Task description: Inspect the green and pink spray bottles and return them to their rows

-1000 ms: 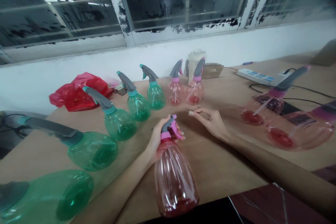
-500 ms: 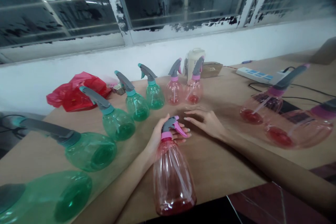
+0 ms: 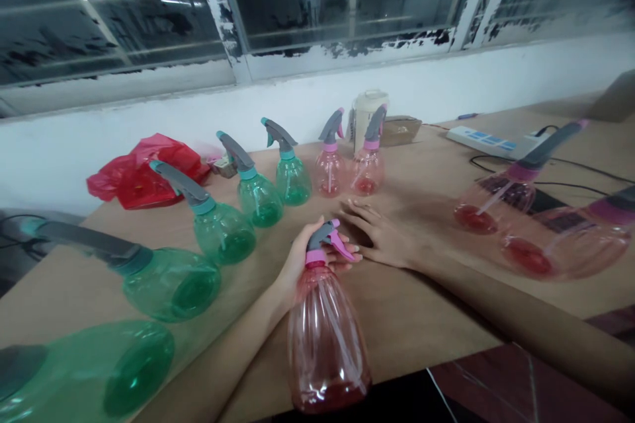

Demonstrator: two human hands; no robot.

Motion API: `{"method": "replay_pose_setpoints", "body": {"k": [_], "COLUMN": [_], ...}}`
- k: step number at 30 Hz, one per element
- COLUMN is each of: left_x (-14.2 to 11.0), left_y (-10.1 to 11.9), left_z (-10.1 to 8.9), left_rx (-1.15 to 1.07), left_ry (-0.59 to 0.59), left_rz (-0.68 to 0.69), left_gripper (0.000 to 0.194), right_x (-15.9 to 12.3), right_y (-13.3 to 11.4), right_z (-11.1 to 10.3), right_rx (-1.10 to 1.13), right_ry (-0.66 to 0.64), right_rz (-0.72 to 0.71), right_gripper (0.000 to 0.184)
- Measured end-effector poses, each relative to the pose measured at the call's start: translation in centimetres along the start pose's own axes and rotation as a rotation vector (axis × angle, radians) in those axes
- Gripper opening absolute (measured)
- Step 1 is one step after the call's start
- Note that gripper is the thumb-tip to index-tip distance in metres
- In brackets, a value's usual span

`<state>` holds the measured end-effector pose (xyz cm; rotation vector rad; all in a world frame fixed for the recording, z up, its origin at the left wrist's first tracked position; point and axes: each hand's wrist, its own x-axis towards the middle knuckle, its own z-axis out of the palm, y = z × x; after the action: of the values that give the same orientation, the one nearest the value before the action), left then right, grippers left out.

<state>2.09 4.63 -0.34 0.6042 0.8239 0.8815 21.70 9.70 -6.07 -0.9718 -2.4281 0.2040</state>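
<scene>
A clear pink spray bottle (image 3: 327, 337) with a grey head and pink trigger is near the front edge, its base toward me. My left hand (image 3: 297, 261) is wrapped round it from behind at the neck and head, with fingertips showing past the trigger. My right hand (image 3: 384, 234) is just right of the trigger, fingers spread and stretched leftward, palm down, holding nothing. I cannot tell whether it touches the bottle or the table. Beyond the hands stand two more pink spray bottles (image 3: 330, 172).
Several green spray bottles (image 3: 225, 238) line the left side. Two pink spray bottles (image 3: 560, 244) stand at right, near a white power strip (image 3: 481, 140) and black cables. Along the wall are a red plastic bag (image 3: 143, 175), a cream jug (image 3: 364, 106) and a cardboard box (image 3: 401, 131).
My right hand has turned palm down, with its fingers spreading out. It has shifted slightly left, closer to the trigger. The left hand keeps its hold on the pink spray bottle.
</scene>
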Motion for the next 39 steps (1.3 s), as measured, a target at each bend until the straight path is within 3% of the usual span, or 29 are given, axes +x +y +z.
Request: {"method": "replay_pose_setpoints", "body": {"k": [4, 7, 18, 26, 31, 36, 39], "left_x": [-0.36, -0.29, 0.39, 0.19, 0.26, 0.01, -0.15], "left_y": [-0.05, 0.0, 0.06, -0.04, 0.07, -0.3, -0.69], "left_z": [0.19, 0.07, -0.22, -0.08, -0.06, 0.18, 0.36], "left_rx": [0.071, 0.098, -0.021, -0.016, -0.023, 0.021, 0.051], "left_ry": [0.038, -0.027, -0.043, -0.05, -0.04, 0.028, 0.06], "left_rz": [0.047, 0.023, -0.024, -0.015, -0.014, 0.045, 0.064], "left_gripper": [0.039, 0.044, 0.05, 0.047, 0.046, 0.037, 0.035], "right_x": [-0.07, 0.0, 0.2, 0.12, 0.04, 0.08, 0.08], "right_y": [0.05, 0.11, 0.33, 0.12, 0.3, 0.1, -0.05], "right_z": [0.24, 0.13, -0.4, -0.46, -0.02, 0.08, 0.12], "right_rx": [-0.051, -0.053, -0.031, 0.041, 0.021, -0.084, -0.121], "right_ry": [-0.031, -0.044, -0.067, -0.018, 0.005, -0.064, -0.061], "right_rz": [0.03, 0.031, 0.037, 0.115, 0.142, 0.11, 0.112], "right_gripper": [0.066, 0.067, 0.055, 0.066, 0.073, 0.062, 0.065]}}
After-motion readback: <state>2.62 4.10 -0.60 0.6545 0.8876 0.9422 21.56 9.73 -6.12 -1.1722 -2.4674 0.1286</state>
